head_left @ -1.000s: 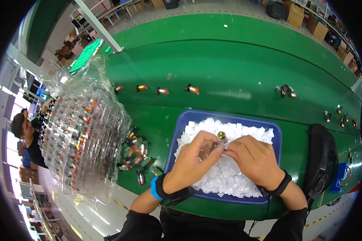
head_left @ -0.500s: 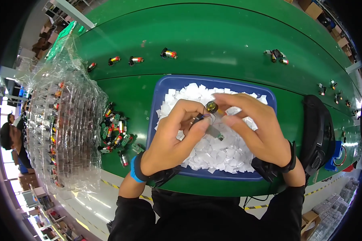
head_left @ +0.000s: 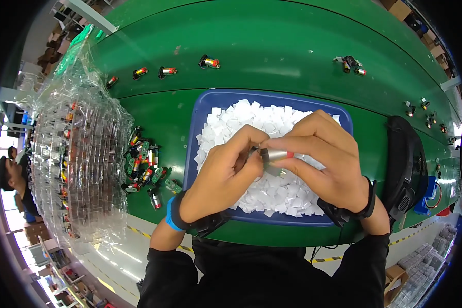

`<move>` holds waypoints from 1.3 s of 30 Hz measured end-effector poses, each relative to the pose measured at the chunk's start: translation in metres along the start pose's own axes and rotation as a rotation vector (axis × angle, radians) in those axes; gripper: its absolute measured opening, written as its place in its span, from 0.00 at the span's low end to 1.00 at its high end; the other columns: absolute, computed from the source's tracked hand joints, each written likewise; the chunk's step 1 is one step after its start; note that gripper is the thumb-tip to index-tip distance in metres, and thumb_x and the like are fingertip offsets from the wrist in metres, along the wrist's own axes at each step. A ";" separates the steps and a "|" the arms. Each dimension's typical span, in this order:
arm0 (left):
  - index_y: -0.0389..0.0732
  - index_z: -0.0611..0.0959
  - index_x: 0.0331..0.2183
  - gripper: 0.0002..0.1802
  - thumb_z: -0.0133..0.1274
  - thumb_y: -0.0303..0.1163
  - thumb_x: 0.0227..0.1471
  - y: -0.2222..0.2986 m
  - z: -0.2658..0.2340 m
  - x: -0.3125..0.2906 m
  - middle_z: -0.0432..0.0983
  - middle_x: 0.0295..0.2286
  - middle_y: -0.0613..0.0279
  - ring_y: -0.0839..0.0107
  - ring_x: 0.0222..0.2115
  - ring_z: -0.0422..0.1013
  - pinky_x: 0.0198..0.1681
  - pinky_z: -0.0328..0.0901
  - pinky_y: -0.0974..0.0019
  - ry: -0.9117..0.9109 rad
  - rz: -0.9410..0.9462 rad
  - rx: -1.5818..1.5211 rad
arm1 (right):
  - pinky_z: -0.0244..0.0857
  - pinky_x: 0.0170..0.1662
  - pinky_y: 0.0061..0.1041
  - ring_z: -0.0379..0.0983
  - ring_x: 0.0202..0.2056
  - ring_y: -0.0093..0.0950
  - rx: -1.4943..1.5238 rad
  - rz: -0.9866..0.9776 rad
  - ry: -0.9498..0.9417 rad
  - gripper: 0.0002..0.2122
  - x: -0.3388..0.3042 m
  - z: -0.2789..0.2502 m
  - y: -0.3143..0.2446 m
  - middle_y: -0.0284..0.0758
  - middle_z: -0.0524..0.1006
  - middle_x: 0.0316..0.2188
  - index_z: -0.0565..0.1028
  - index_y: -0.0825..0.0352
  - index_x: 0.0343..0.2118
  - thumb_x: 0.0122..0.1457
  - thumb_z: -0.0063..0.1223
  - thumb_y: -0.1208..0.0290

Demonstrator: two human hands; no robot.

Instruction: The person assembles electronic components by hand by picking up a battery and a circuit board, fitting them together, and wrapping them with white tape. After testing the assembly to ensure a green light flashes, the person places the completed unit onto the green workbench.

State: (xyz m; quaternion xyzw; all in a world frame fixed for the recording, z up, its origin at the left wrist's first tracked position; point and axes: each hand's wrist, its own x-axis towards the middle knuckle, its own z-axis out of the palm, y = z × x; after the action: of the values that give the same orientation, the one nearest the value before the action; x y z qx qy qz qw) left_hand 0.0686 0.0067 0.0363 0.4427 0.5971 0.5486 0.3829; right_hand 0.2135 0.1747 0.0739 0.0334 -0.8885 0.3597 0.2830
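Both hands meet over a blue tray (head_left: 191,149) heaped with small white paper squares (head_left: 267,197). Between the thumb and fingers of my right hand (head_left: 323,159) lies a small silver battery cell (head_left: 277,155) with a red end, roughly level, its red end toward the right palm. My left hand (head_left: 223,172) pinches a small dark part at the cell's other end; the fingers hide most of it. Something thin and translucent below the fingertips is blurred.
Left of the tray lies a pile of similar cells and green circuit boards (head_left: 145,164), beside stacked clear plastic trays (head_left: 79,169). Several assemblies (head_left: 209,62) lie on the far green surface. A black case (head_left: 404,169) stands at right. Another person (head_left: 14,177) is at far left.
The cell has turned from end-on to lying sideways. My right fingers, apart before, have closed around it, and the hands have drawn together. The view has shifted slightly.
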 end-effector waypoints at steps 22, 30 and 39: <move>0.30 0.77 0.47 0.14 0.52 0.30 0.65 0.017 -0.012 0.007 0.80 0.38 0.54 0.72 0.30 0.77 0.26 0.74 0.69 -0.056 -0.175 -0.365 | 0.68 0.38 0.32 0.74 0.37 0.34 -0.222 -0.174 -0.137 0.10 0.002 -0.014 -0.002 0.32 0.79 0.33 0.80 0.66 0.33 0.45 0.66 0.77; 0.30 0.75 0.52 0.16 0.50 0.27 0.64 0.014 -0.013 0.004 0.78 0.42 0.53 0.68 0.33 0.78 0.29 0.77 0.67 -0.066 -0.221 -0.493 | 0.71 0.29 0.26 0.77 0.34 0.31 -0.211 -0.253 -0.070 0.11 0.004 -0.005 -0.007 0.31 0.82 0.32 0.82 0.67 0.32 0.42 0.68 0.77; 0.32 0.76 0.52 0.19 0.52 0.18 0.58 0.006 -0.007 0.002 0.77 0.45 0.56 0.68 0.41 0.77 0.40 0.78 0.63 -0.099 -0.146 -0.412 | 0.74 0.28 0.22 0.79 0.35 0.31 -0.376 -0.225 0.038 0.12 -0.003 0.012 -0.013 0.33 0.84 0.33 0.82 0.67 0.32 0.40 0.68 0.83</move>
State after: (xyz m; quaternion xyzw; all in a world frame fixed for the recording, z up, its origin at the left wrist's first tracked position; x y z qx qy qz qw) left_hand 0.0622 0.0060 0.0434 0.3368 0.4835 0.6074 0.5328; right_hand 0.2140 0.1568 0.0740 0.0722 -0.9251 0.1543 0.3395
